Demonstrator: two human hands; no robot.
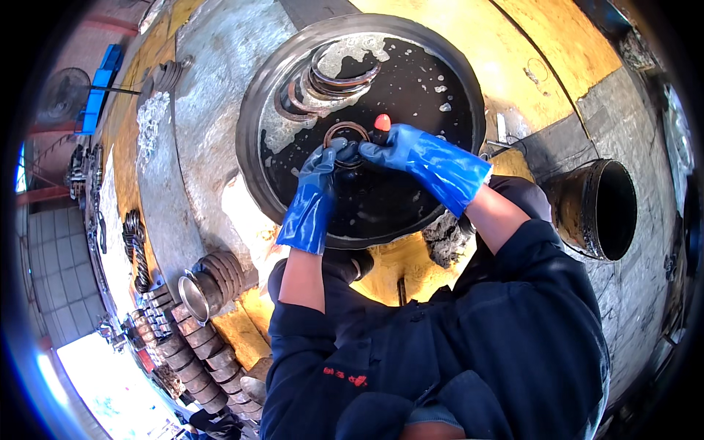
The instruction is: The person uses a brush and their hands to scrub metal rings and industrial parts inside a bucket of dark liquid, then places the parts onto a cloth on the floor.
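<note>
Both my hands wear long blue rubber gloves over a wide round basin (251,121) of dark, foamy liquid. My left hand (320,163) is closed on the near left side of a brownish metal ring (346,125). Beside it, my right hand (390,150) is closed around a dark handle with a red-orange end (382,122), which points up past the thumb. The working end of that tool is hidden by the gloves and the ring. Toward the basin's far left, several similar metal rings (343,82) lie overlapping, partly in the liquid.
An open black metal drum (583,209) lies on its side at the right. On the left are a stack of ringed metal parts (220,273), rows of rusty cylindrical pieces (192,359) and a dark chain-like coil (135,246). Yellow and grey flooring (213,95) surrounds the basin.
</note>
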